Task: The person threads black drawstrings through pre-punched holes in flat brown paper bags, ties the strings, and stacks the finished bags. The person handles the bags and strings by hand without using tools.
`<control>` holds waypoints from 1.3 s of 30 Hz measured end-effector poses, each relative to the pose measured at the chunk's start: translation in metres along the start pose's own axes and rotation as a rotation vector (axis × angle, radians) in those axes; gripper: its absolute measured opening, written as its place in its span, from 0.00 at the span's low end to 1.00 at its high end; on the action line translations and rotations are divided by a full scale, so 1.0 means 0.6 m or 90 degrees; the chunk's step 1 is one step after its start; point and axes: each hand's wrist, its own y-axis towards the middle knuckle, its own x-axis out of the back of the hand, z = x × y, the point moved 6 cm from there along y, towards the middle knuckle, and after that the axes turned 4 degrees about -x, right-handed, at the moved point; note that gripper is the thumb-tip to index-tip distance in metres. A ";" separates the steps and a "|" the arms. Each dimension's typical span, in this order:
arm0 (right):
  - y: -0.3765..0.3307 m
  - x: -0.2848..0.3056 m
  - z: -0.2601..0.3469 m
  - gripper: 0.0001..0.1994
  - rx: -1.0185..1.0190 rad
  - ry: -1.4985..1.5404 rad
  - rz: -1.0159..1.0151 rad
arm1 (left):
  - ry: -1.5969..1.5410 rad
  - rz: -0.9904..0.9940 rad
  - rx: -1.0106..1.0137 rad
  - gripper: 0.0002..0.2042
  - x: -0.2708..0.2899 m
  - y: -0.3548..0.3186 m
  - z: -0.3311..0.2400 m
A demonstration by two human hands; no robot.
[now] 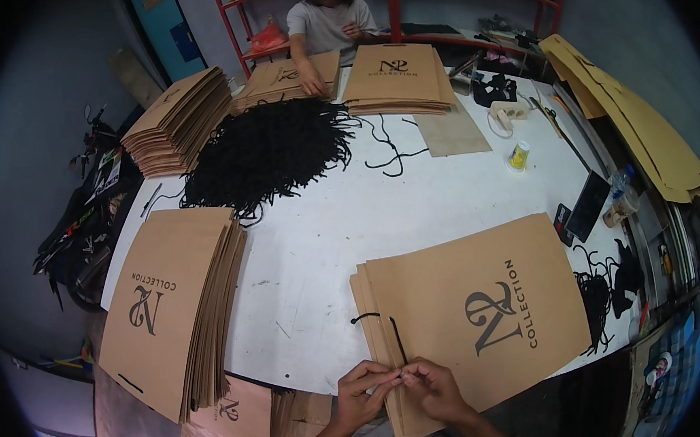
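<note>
A stack of flat brown paper bags (486,306) with dark printed lettering lies on the white table (327,244) right in front of me. My left hand (362,392) and my right hand (435,387) meet at the stack's near left edge. Both pinch the end of a thin black cord (392,333). The cord runs up along the top bag's edge and loops left past it.
Another tall stack of brown bags (170,312) sits at my left, more stacks (177,121) at the far left and far side (397,77). A heap of black cords (268,151) lies mid-table. Another person (324,25) works opposite. A yellow bottle (518,156) stands at right.
</note>
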 end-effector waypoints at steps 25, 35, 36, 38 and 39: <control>0.243 0.320 0.166 0.49 -0.013 -0.977 -0.067 | 0.087 -0.163 0.166 0.19 0.117 -0.053 0.049; 0.016 0.205 0.541 0.13 0.867 -0.898 -0.437 | -0.036 -0.232 0.120 0.16 0.122 -0.024 0.039; -0.014 0.187 0.550 0.13 0.894 -0.876 -0.410 | -0.042 -0.244 0.113 0.16 0.128 -0.020 0.041; -0.052 0.168 0.524 0.13 0.723 -0.761 -0.251 | -0.058 -0.272 0.090 0.14 0.143 -0.014 0.050; -0.075 0.150 0.494 0.13 0.686 -0.907 -0.225 | -0.073 -0.283 0.075 0.14 0.151 -0.008 0.062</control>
